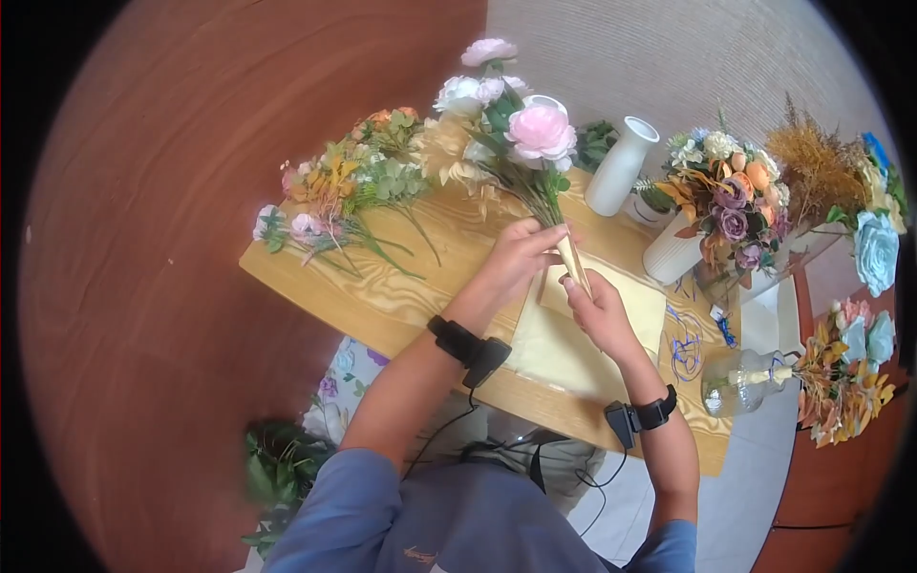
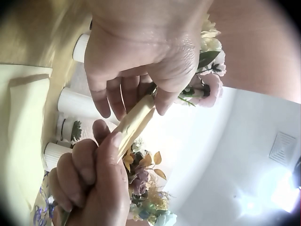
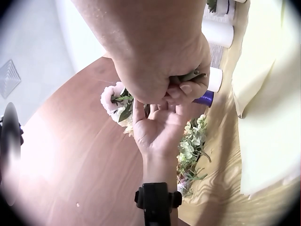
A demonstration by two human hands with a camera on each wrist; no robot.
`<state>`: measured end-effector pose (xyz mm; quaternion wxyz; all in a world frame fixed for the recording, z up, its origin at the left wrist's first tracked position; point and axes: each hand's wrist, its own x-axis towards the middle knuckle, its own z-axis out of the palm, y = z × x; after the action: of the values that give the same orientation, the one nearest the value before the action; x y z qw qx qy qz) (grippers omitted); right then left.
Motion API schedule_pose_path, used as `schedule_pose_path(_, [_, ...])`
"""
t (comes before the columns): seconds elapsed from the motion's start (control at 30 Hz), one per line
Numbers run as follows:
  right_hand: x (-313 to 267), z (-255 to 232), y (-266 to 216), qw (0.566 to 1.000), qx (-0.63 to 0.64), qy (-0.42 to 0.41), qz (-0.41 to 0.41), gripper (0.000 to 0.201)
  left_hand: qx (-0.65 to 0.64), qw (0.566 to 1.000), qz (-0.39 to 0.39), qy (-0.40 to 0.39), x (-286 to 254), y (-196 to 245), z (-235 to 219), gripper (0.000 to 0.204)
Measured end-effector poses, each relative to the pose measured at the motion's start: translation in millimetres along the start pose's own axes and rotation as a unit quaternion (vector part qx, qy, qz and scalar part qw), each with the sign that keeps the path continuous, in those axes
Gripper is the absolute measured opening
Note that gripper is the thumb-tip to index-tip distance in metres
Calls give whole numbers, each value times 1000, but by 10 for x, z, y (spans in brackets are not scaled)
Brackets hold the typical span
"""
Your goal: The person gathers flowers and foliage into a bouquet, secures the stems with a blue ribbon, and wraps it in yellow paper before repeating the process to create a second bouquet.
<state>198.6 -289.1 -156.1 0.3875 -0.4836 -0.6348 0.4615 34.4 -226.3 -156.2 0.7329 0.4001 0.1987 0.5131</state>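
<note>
A bouquet of artificial flowers, topped by a pink peony, leans over the table between both hands. Its stems carry a strip of pale yellow wrapping paper. My left hand holds the stems just below the leaves, thumb on one side and fingers on the other. Lower down, my right hand grips the wrapped stems, its thumb lying along the paper. Cut stem ends poke out of the right fist in the right wrist view. Under the hands lie pale yellow paper sheets.
Loose flower sprays lie on the table's left. A white vase stands at the back, beside a ribbed vase of mixed flowers. Blue ribbon and a glass vase lie right. A purple spool shows in the right wrist view.
</note>
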Motion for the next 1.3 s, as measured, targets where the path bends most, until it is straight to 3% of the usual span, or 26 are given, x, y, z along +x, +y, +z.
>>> schedule_pose_path(0.17, [-42,-7,-75,999,12,-26,23,24,-3,1000,1,2,25,-36,-92,20])
schedule_pose_path(0.4, [-25,-68,-174,982,169,-45,77,48,-2,1000,8,0,45,20,-48,23])
schedule_pose_path(0.47, [-26,-123,-161,952,260,-49,153,45,-9,999,27,-44,45,3,-34,23])
schedule_pose_path(0.53, [-16,-181,-95,943,281,-43,173,40,-7,997,17,-81,58,2,-39,26])
schedule_pose_path(0.63, [-8,-319,57,905,338,-188,179,32,1,991,61,-117,23,80,40,27])
schedule_pose_path(0.67, [-8,-311,120,907,340,-173,178,32,-4,990,53,-129,19,106,71,27])
schedule_pose_path(0.73, [15,-197,194,989,106,-30,103,30,36,992,69,-104,29,148,96,25])
schedule_pose_path(0.87, [-46,-297,86,990,112,76,43,36,99,991,37,-83,97,223,39,24])
schedule_pose_path(0.97, [-139,-343,-87,995,86,33,46,40,119,991,48,-34,135,231,37,24])
schedule_pose_path(1.03, [-169,-324,-132,996,73,6,48,42,66,997,25,-12,151,237,10,25])
schedule_pose_path(1.1, [-202,-283,-133,997,-3,-6,-80,56,48,999,15,8,160,232,-14,25])
schedule_pose_path(1.13, [-209,-275,-149,997,-2,-5,-80,56,31,999,5,30,160,225,-23,26])
schedule_pose_path(1.2, [-214,-266,-196,973,-190,-4,-131,73,18,999,3,50,164,203,-29,25])
schedule_pose_path(1.3, [-230,-200,-173,964,-228,14,-134,66,5,997,-6,77,156,196,-19,25])
